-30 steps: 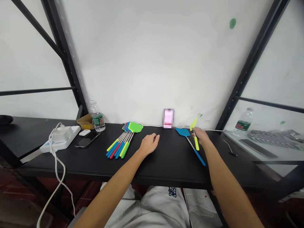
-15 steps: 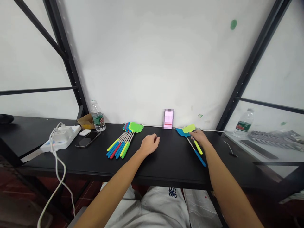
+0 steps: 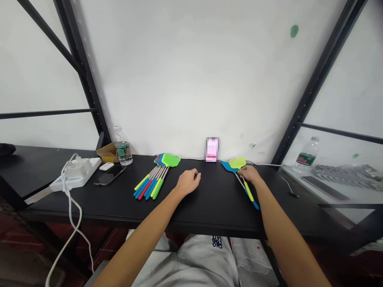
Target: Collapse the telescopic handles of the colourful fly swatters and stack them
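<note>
My right hand [image 3: 249, 174] pinches the thin metal shaft of a yellow fly swatter [image 3: 237, 162], just below its mesh head. Beneath it a blue fly swatter [image 3: 229, 167] lies on the black desk, partly covered by the yellow one. The yellow grip rests over the blue grip, both slanting towards the desk's front edge. My left hand [image 3: 189, 181] lies on the desk near the middle, fingers curled in with nothing visible in them. To its left, several fly swatters [image 3: 171, 160] in green, yellow, blue and red overlap in a fan, heads to the wall.
A phone with a blurred lit screen [image 3: 212, 150] leans against the wall. At left are a water bottle [image 3: 123, 148], a dark phone [image 3: 110, 175], a white earphone case [image 3: 107, 166], a cardboard box [image 3: 107, 153] and a power strip [image 3: 76, 175]. Another bottle [image 3: 306, 155] stands at far right.
My right hand has drawn the yellow fly swatter slightly nearer and to the left, so its grip now overlies the blue grip. My left hand stays put.
</note>
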Action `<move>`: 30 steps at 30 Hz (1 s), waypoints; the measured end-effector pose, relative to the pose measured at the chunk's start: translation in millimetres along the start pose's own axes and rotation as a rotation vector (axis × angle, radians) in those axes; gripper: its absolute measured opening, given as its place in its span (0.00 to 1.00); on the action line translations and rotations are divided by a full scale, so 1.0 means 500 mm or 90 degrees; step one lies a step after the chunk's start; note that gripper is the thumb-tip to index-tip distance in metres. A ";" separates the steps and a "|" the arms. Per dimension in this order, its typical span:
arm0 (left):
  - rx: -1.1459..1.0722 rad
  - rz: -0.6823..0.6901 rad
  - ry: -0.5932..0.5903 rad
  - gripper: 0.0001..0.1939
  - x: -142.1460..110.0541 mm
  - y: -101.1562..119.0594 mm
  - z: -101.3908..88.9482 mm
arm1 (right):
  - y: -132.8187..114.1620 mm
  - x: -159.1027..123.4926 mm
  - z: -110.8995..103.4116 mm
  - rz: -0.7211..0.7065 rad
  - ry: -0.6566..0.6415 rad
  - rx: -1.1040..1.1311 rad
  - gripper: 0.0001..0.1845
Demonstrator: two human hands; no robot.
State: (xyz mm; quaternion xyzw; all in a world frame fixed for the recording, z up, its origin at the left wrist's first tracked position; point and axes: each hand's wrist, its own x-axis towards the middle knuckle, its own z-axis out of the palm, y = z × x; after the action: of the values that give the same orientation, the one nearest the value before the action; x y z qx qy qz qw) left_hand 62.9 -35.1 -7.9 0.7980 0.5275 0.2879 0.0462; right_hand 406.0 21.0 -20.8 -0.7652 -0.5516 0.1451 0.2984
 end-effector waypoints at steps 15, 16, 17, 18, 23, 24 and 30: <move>0.019 0.005 -0.011 0.16 0.003 -0.009 0.009 | -0.010 -0.011 -0.030 0.071 -0.068 -0.202 0.16; 0.020 0.005 -0.012 0.16 0.003 -0.009 0.009 | -0.010 -0.010 -0.029 0.076 -0.072 -0.206 0.16; 0.021 0.005 -0.014 0.15 0.003 -0.009 0.009 | -0.009 -0.009 -0.028 0.080 -0.075 -0.211 0.16; 0.021 0.007 -0.015 0.15 0.002 -0.009 0.009 | -0.009 -0.008 -0.028 0.083 -0.078 -0.217 0.16; 0.020 0.004 -0.022 0.15 0.002 -0.009 0.008 | -0.010 -0.007 -0.024 0.064 -0.091 -0.263 0.16; 0.018 0.003 -0.024 0.15 0.002 -0.009 0.008 | -0.012 -0.008 -0.024 0.059 -0.091 -0.273 0.16; 0.020 -0.002 -0.031 0.15 0.001 -0.008 0.007 | -0.023 -0.019 -0.028 0.040 -0.091 -0.303 0.15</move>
State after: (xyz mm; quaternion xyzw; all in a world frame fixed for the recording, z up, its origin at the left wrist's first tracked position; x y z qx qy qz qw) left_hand 61.8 -32.1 -12.1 0.8043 0.5321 0.2604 0.0470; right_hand 401.3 10.4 -3.9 -0.8184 -0.5660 0.0744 0.0654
